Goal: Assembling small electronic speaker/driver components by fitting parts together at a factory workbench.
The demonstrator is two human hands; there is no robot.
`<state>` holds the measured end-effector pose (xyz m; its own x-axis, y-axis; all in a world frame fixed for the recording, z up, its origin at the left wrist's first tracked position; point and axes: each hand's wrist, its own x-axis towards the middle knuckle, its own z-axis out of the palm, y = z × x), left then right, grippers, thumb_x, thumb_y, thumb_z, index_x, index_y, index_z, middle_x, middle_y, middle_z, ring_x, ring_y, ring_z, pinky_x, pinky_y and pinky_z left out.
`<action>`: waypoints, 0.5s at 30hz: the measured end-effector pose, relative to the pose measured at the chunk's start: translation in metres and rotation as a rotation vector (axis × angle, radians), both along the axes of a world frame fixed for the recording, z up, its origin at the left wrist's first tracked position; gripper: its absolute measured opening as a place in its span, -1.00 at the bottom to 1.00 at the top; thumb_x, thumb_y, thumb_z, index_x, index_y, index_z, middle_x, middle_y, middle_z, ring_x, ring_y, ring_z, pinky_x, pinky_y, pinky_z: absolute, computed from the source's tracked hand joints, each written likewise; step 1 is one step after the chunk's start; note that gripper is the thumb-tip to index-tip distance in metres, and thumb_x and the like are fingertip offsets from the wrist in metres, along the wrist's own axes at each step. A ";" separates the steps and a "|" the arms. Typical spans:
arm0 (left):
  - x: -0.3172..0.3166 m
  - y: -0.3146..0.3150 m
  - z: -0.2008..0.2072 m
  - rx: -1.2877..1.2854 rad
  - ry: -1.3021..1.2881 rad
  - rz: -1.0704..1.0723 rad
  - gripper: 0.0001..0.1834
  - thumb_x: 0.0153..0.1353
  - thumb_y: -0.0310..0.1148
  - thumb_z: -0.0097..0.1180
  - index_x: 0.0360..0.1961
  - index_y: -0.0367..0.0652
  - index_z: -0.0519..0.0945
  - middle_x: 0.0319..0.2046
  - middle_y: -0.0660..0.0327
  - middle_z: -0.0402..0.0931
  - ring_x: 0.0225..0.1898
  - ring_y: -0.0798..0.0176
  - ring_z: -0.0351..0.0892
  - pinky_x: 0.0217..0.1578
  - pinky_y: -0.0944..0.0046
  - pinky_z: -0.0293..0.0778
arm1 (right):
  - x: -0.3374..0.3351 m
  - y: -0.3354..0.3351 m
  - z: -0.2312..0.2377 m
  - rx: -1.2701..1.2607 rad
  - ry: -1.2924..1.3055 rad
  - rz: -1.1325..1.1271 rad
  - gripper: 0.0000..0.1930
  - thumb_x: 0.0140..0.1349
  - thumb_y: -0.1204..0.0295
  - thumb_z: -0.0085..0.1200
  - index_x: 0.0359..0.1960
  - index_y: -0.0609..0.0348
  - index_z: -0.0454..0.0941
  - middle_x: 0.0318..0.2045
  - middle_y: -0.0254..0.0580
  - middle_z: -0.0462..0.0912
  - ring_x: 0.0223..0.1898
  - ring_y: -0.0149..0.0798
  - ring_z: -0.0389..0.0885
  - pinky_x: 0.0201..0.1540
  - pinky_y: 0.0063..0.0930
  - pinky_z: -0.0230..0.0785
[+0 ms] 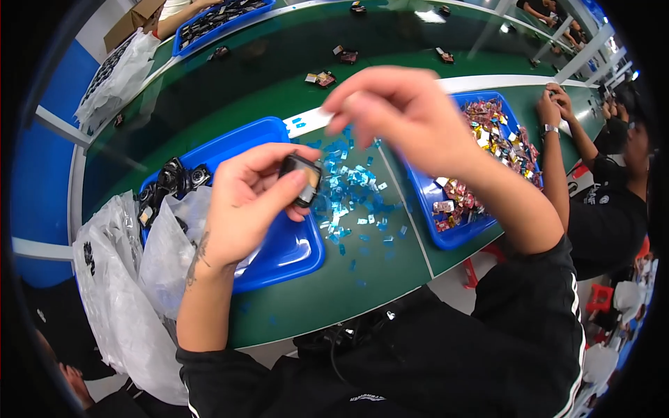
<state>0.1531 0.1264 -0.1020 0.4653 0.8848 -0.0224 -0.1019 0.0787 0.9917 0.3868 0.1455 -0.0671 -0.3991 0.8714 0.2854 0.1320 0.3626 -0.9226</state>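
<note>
Clasped in the left hand (244, 195): a black case (313, 182), pinned under the thumb with fingers curled behind. Held up over the right edge of the left tray (300, 240), well in from the near edge of the table (327, 299). Looks light and stiff, probably smooth enough to slip; best taken by its side rims, off the tan face (likely the tender part). Over to the right hand (418, 129), raised toward the table's far edge: too blurred to tell how closely pinched, or on what. Scattered below, between the left tray's right edge and the right tray's (435, 238) left: blue tabs (341, 188).
</note>
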 end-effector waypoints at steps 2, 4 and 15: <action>-0.006 0.008 -0.004 -0.046 -0.079 0.077 -0.79 0.27 -0.48 0.14 -0.11 -0.35 0.54 -0.36 0.17 0.60 -0.49 0.40 0.61 -0.47 0.47 0.56 | 0.046 0.017 -0.005 0.312 -0.233 -0.289 -0.82 0.27 0.37 0.16 -0.28 0.27 0.63 -0.44 -0.31 0.66 -0.41 -0.54 0.57 -0.33 -0.58 0.47; -0.004 0.015 -0.005 -0.123 -0.155 0.137 -0.81 0.28 -0.45 0.14 -0.15 -0.32 0.52 -0.32 0.09 0.62 -0.42 0.32 0.67 -0.43 0.45 0.60 | 0.101 0.023 -0.015 0.438 -0.595 -0.472 -0.87 0.25 0.51 0.12 -0.20 0.29 0.60 -0.39 -0.26 0.65 -0.38 -0.43 0.57 -0.25 -0.56 0.45; 0.013 0.020 -0.014 -0.147 -0.159 -0.023 -0.70 0.33 -0.40 0.01 0.07 -0.11 0.41 -0.24 0.19 0.55 -0.38 0.38 0.62 -0.52 0.40 0.53 | 0.215 -0.008 -0.074 0.011 -0.483 -0.590 -0.87 0.36 0.51 -0.04 -0.28 0.35 0.50 -0.40 -0.23 0.52 -0.33 -0.40 0.47 -0.20 -0.54 0.35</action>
